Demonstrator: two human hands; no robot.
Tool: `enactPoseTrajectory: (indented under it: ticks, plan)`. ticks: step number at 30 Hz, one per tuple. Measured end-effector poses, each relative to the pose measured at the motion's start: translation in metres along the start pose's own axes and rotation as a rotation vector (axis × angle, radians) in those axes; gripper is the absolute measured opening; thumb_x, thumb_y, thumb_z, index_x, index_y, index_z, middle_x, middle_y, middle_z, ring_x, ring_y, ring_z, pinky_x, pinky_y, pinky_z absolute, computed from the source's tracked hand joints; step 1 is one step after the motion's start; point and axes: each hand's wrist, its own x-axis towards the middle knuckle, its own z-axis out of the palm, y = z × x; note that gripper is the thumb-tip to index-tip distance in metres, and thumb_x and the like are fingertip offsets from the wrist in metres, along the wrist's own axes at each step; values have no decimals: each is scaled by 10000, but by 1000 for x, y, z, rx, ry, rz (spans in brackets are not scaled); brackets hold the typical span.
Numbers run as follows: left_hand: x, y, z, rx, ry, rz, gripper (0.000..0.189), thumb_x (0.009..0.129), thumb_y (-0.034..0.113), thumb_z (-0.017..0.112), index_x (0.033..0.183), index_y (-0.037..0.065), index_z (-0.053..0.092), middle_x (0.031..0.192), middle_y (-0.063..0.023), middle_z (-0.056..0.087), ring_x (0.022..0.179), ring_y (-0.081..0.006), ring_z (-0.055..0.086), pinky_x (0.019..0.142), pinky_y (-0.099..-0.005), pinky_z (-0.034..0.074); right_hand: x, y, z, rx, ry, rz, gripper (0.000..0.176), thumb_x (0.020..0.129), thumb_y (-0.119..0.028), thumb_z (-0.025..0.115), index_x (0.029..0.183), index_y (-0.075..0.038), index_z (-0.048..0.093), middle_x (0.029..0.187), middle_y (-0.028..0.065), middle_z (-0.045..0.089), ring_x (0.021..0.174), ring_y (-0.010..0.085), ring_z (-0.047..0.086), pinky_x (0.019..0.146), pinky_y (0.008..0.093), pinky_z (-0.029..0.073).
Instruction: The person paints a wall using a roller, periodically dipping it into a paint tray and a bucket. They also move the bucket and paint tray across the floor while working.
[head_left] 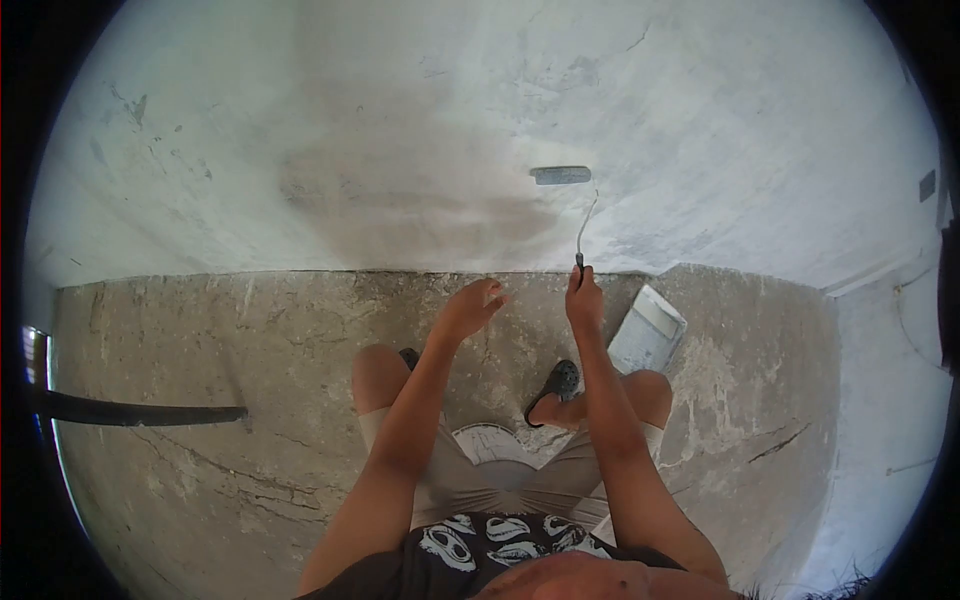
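Note:
My right hand (585, 295) is wrapped round the dark handle of a paint roller (562, 176). The roller's thin wire frame runs up from the hand, and its grey sleeve lies against the white wall (700, 120). My left hand (472, 308) is held out in front of my left knee, fingers loosely curled and apart, with nothing in it. Beside my right forearm a white paint tray (648, 330) stands tilted on the floor near the foot of the wall. Its contents are hard to make out.
Cracked, stained concrete floor (250, 350) runs along the wall. A dark bar (145, 410) juts in from the left. I sit on a round pale seat (490, 443), mostly hidden by my legs. At right are a side wall (880, 400) and a dark wall box (927, 186).

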Motion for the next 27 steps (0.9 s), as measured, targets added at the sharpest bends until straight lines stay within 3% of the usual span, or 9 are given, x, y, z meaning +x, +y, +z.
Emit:
enactPoseTrajectory:
  ticks: [3, 7, 11, 16, 18, 22, 27]
  plan:
    - [-1, 0, -3, -13, -5, -5, 449, 927, 364, 639, 1221, 27, 595, 1184, -126, 663, 911, -283, 661, 816, -397, 511, 8, -26, -25, 15, 98, -91, 300, 1016, -350, 446, 1044, -63, 526, 734, 252, 650, 719, 470, 642, 598, 560, 498]
    - [-5, 9, -8, -30, -54, -99, 456, 917, 344, 660, 1226, 15, 589, 1203, -131, 655, 940, -281, 660, 833, -392, 512, 41, -116, -81, 141, 168, -197, 267, 1015, -337, 452, 1010, -76, 507, 720, 242, 644, 712, 477, 628, 580, 575, 474]
    - [-2, -12, 2, -17, -1, -16, 446, 910, 320, 666, 1226, 15, 587, 1215, -133, 651, 967, -293, 660, 840, -392, 514, 51, -160, -81, 258, 163, -206, 267, 1020, -335, 443, 987, -72, 477, 705, 252, 633, 711, 490, 618, 579, 581, 465]
    - [-8, -24, -5, -6, 19, 50, 388, 888, 215, 668, 1212, 15, 589, 1185, -155, 650, 1036, -322, 647, 886, -389, 507, -8, -116, 19, 290, 32, -22, 343, 1023, -356, 427, 1135, -42, 503, 758, 270, 649, 749, 495, 630, 625, 576, 484]
    - [-8, -23, -6, 38, 13, 48, 380, 884, 228, 668, 1209, 43, 598, 1182, -145, 655, 1081, -324, 628, 910, -400, 494, -38, -97, 45, 274, -52, 6, 334, 1022, -351, 427, 1113, -40, 507, 764, 269, 650, 746, 492, 629, 634, 573, 489]
    - [-6, -26, -1, 83, 5, 90, 390, 884, 245, 665, 1226, 71, 597, 1170, -147, 661, 1117, -337, 613, 932, -418, 483, -44, -110, 29, 273, -91, 80, 318, 1023, -339, 428, 1085, -39, 513, 757, 264, 649, 738, 489, 627, 632, 569, 482]
    - [-4, -22, 0, 9, -30, 12, 403, 888, 254, 660, 1230, 51, 592, 1169, -164, 663, 1117, -345, 616, 944, -426, 480, 4, -180, -54, 396, 69, -27, 301, 1028, -310, 424, 1015, -21, 508, 734, 262, 635, 735, 487, 624, 612, 566, 461]
